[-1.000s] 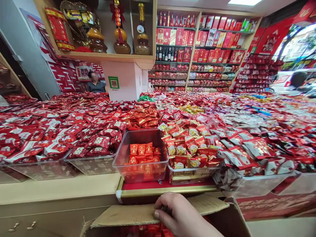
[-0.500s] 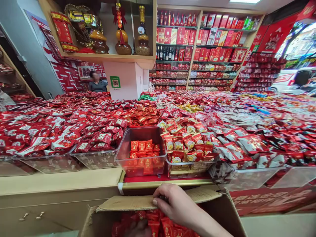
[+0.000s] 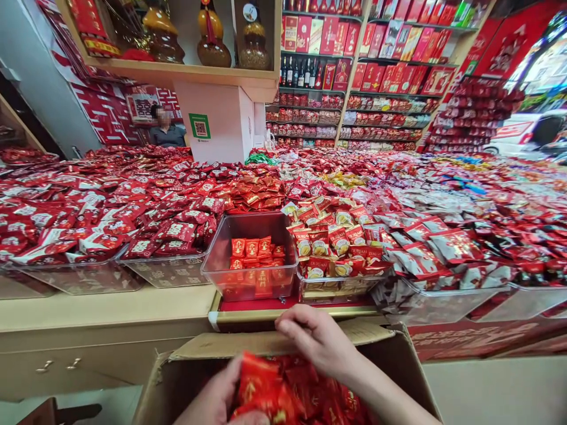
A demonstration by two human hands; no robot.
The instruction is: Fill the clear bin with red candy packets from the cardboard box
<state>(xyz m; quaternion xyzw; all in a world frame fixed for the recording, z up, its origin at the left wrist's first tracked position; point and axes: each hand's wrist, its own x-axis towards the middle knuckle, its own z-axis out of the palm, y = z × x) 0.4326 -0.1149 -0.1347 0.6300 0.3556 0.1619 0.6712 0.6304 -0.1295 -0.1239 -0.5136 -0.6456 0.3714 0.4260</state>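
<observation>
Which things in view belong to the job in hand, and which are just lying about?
In the job: left hand, red packets it holds, right hand, carton; probably the bin of similar packets.

Just about: durian packs, gourd bottles, QR sign, wine bottles.

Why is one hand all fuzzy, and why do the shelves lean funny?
Head view: the left hand and its red packets are smeared, probably by moving, while the right hand is clearer; the shelves lean, likely from a wide lens; the white car outside looks soft and bright.
</observation>
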